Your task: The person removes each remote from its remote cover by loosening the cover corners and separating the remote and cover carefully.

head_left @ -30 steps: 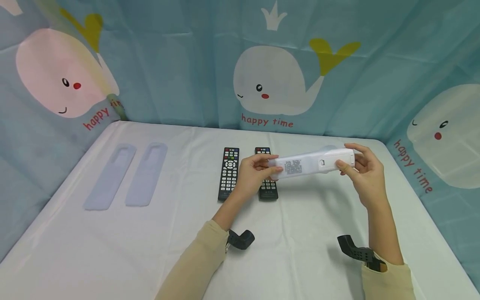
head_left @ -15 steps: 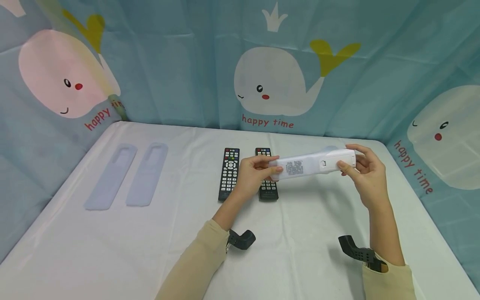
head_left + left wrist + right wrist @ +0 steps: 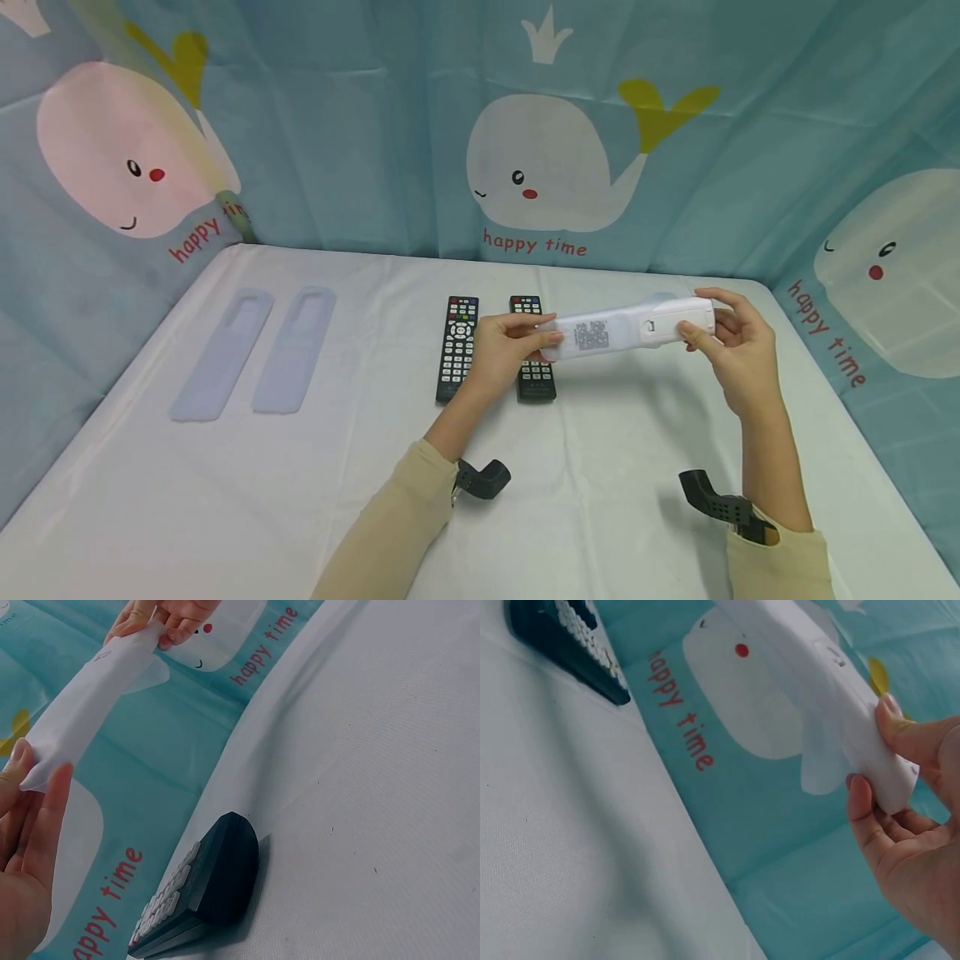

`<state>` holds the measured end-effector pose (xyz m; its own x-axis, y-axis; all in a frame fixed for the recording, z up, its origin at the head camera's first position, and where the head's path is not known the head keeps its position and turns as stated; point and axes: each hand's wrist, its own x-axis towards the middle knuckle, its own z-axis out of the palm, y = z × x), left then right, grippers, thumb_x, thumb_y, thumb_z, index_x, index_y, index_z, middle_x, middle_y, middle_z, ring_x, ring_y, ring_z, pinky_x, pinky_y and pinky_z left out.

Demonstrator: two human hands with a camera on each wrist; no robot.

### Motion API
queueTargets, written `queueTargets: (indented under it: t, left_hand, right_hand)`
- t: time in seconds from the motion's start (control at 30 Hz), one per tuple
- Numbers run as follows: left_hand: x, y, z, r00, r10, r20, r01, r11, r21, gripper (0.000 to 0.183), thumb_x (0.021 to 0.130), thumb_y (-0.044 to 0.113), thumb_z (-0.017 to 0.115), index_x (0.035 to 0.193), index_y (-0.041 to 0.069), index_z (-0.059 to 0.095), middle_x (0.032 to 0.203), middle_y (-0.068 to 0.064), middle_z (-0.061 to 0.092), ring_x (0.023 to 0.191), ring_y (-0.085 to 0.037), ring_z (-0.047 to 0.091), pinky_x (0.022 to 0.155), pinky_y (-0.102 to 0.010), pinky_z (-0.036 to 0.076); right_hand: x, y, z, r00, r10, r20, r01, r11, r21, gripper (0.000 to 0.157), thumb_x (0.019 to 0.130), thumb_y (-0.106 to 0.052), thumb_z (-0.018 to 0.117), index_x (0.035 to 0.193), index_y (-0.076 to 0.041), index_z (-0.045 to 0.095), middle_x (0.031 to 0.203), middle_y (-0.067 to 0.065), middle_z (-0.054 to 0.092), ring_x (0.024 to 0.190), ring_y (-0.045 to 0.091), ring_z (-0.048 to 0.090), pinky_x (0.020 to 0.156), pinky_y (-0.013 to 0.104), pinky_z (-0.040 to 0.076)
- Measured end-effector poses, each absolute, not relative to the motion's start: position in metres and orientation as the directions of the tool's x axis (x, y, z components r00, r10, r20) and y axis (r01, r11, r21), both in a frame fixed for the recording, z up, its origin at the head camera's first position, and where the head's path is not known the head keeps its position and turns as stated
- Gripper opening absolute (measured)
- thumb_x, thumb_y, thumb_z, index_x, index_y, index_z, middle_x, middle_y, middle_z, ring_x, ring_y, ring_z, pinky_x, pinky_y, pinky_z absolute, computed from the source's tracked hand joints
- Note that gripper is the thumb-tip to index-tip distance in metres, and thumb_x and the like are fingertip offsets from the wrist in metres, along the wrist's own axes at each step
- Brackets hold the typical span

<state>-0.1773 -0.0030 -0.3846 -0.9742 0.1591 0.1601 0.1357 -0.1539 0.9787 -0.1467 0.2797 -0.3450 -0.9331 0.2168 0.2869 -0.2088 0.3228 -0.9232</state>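
A white remote control [image 3: 675, 323], back side up, is held above the table between both hands, partly inside a translucent sleeve [image 3: 558, 343]. A printed square code shows through the sleeve. My left hand [image 3: 501, 350] pinches the sleeve's closed end between thumb and fingers. At the other end, my right hand [image 3: 735, 346] grips the bare end of the remote, thumb on its battery cover. In the right wrist view a clear flap [image 3: 823, 761] of the sleeve hangs beside the remote. The remote's button side is hidden.
A black remote [image 3: 456, 350] lies on the white table [image 3: 585, 517]; a second black remote [image 3: 536, 383] beside it is partly covered by my left hand. Two translucent sleeves [image 3: 221, 358] [image 3: 295, 350] lie at the left. A blue whale-print curtain [image 3: 360, 167] encloses the back and sides.
My right hand and the white remote have shifted very slightly to the right, and a little more of the remote's bare end shows. The left hand stays nearly still.
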Motion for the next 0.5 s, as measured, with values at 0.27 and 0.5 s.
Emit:
queueTargets:
  t: [0.27,0.5]
  left_hand:
    - [-0.1776,-0.0038,-0.3849,-0.975,0.155,0.157,0.136,-0.141,0.981,0.028,0.089,-0.006,0.079,0.117,-0.008,0.076,0.112,-0.026,0.076,0.091,-0.022,0.078,0.075,-0.031,0.066]
    - [-0.1779,-0.0043,-0.3848,-0.977,0.149,0.149,0.131,-0.127,0.983,0.027,0.090,-0.005,0.080,0.116,-0.006,0.077,0.111,-0.024,0.076,0.090,-0.020,0.077,0.075,-0.032,0.066]
  right_hand:
    - [-0.1469,0.2814,-0.3455,-0.937,0.229,0.265,-0.185,0.317,-0.930,0.044,0.095,0.001,0.076,0.135,-0.015,0.068,0.113,-0.009,0.065,0.093,0.005,0.065,0.072,0.010,0.057]
    - [-0.1476,0.2829,-0.3459,-0.938,0.242,0.249,-0.163,0.326,-0.931,0.044,0.095,0.000,0.077,0.135,-0.015,0.068,0.114,-0.009,0.064,0.093,0.004,0.065,0.072,0.010,0.057]
